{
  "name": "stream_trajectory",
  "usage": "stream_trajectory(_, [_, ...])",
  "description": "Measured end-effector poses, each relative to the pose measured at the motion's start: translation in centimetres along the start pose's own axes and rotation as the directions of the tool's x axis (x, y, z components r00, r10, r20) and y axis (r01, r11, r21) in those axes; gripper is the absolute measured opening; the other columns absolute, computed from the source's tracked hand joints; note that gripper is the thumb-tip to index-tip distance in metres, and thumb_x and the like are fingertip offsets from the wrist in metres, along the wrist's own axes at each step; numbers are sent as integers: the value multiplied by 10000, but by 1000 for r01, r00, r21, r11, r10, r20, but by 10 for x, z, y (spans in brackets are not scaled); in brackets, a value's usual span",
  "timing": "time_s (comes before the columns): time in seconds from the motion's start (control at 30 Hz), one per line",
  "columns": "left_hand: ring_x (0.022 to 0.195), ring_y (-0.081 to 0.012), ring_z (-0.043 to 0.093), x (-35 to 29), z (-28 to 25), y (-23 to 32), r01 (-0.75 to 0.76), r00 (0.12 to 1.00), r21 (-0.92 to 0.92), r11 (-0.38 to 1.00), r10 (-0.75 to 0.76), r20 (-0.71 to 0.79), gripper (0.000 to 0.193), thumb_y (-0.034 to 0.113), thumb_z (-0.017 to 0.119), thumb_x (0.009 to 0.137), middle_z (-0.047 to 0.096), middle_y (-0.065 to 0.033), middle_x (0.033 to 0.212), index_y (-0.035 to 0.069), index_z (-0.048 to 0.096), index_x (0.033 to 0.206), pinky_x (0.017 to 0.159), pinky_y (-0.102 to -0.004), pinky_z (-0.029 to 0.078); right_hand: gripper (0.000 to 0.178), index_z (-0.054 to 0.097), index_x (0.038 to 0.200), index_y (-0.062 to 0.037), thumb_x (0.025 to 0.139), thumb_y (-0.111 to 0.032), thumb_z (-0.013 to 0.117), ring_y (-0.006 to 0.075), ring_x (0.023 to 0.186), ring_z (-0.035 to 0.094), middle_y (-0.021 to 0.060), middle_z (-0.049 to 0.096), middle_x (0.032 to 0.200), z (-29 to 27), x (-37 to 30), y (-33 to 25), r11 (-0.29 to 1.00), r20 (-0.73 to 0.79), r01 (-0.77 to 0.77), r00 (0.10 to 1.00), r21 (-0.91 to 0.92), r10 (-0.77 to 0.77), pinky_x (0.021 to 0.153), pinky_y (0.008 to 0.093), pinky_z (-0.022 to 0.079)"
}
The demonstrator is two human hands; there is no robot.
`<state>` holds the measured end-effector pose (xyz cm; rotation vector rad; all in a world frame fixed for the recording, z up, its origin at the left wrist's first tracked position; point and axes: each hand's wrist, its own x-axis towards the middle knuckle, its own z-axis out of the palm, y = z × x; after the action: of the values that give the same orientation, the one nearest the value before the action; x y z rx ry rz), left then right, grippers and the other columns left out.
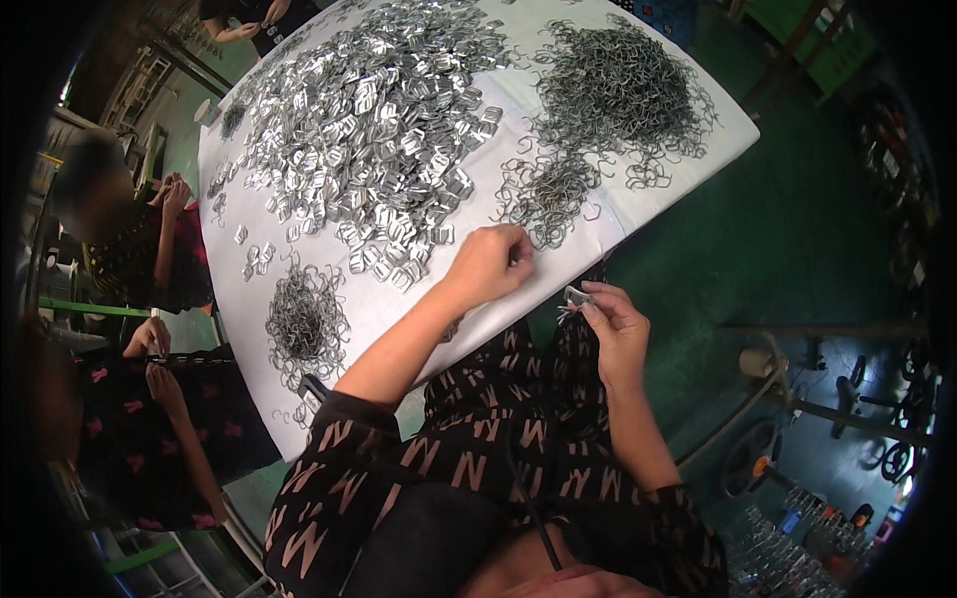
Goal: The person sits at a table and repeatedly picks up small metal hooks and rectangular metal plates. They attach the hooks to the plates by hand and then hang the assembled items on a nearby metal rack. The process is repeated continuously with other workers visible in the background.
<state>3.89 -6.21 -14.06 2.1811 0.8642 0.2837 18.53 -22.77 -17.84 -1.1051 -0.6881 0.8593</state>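
Note:
My left hand [490, 265] is over the near edge of the white table [588, 249], its fingers curled in. Whatever it may hold is hidden by the fingers. Just beyond it lies a small heap of bent wire clips [548, 194]. Off the table edge, in front of my lap, my right hand [620, 329] pinches a small metal buckle [576, 296] between thumb and fingers. Thin prongs stick out below the buckle. A wide pile of shiny flat metal buckles [369, 130] covers the middle of the table.
A large heap of dark wire clips [623, 90] sits at the far right, and a smaller clip heap [304, 324] at the left. Two people work along the left side; another person's hands [239, 32] show at the far end. A spoked wheel [753, 458] stands at the lower right.

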Motion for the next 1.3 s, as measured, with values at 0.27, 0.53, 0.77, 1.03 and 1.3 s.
stream_trajectory(0.27, [971, -141, 505, -37, 34, 11, -149, 984, -669, 728, 176, -27, 68, 19, 657, 847, 531, -46, 1053, 27, 612, 898, 880, -280, 398, 87, 641, 952, 89, 873, 74, 606, 152, 911, 648, 120, 601, 1119, 4, -2, 8, 997, 35, 10, 999, -74, -7, 810, 256, 530])
stream_trajectory(0.53, [984, -135, 528, -40, 45, 7, -147, 984, -760, 633, 168, -51, 60, 16, 595, 903, 574, -54, 1038, 30, 565, 953, 905, -286, 415, 75, 659, 922, 73, 849, 64, 642, 142, 906, 627, 127, 616, 1101, 5, 0, 9, 988, 95, 9, 995, -151, 6, 792, 252, 523])
stream_trajectory(0.77, [998, -153, 575, -61, 39, 17, -146, 989, -570, 809, 134, -64, 65, 22, 551, 930, 638, -96, 1017, 21, 511, 981, 916, -298, 438, 91, 682, 896, 37, 816, -8, 687, 154, 863, 612, 112, 643, 981, -4, 27, 17, 916, 131, 174, 982, -363, -134, 743, 256, 483])
stream_trajectory(1.03, [906, -305, 620, -76, 48, 8, -255, 964, -491, 833, 258, -62, 108, -31, 582, 869, 630, -151, 969, 6, 522, 950, 814, -340, 481, 379, 680, 1116, -85, 761, -207, 733, 306, 919, 545, 116, 587, 877, 87, 113, 71, 655, 745, 596, 663, -464, -75, 809, 398, 442])
stream_trajectory(1.3, [783, -171, 574, -83, 49, 12, -168, 981, -455, 874, 195, 14, 93, -50, 581, 870, 627, -110, 866, 8, 526, 919, 753, -257, 452, 319, 598, 1030, -76, 775, -240, 699, 328, 1016, 563, 124, 569, 990, 142, 121, 88, 446, 813, 719, 581, -533, 33, 829, 438, 476])
